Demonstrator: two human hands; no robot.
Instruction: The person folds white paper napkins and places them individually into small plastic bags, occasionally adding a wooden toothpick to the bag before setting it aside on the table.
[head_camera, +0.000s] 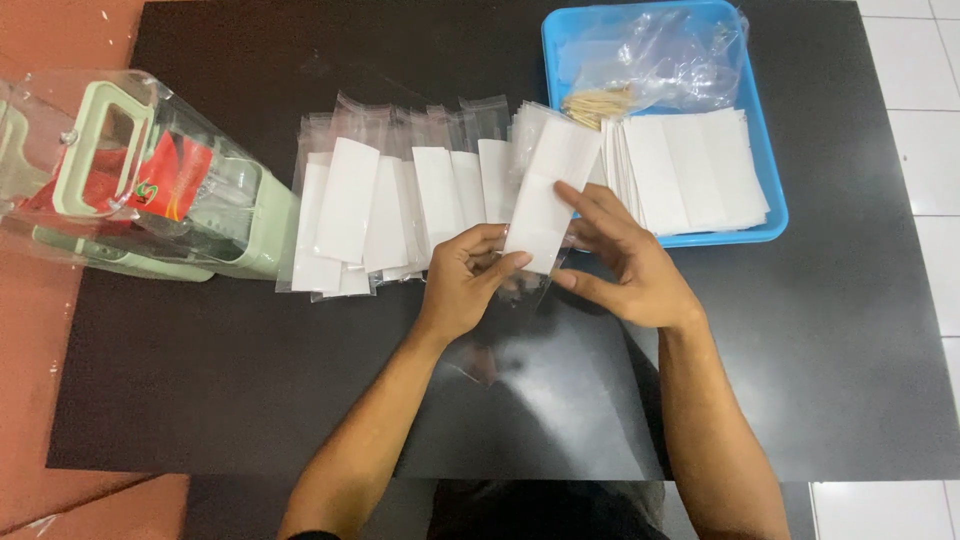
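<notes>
Head view: two bare hands meet over a black counter (250, 400) at the middle of the frame.
Left hand (462, 285): fingers clamped on the lower edge of a white paper slip (545, 200), thumb on top.
Right hand (630, 265): fingers spread and laid flat against the slip's right side, thumb below it.
Clear sleeve (520, 300): just under the slip, between both hands.
Packed sleeves (400, 205): overlapping row left of the hands, upper middle.
Blue tray (765, 140): upper right, holding stacked white slips (690, 170), toothpicks (598, 102) and a crumpled clear bag (660, 55).
Green sealer (130, 180): upper left, wrapped in clear plastic.
</notes>
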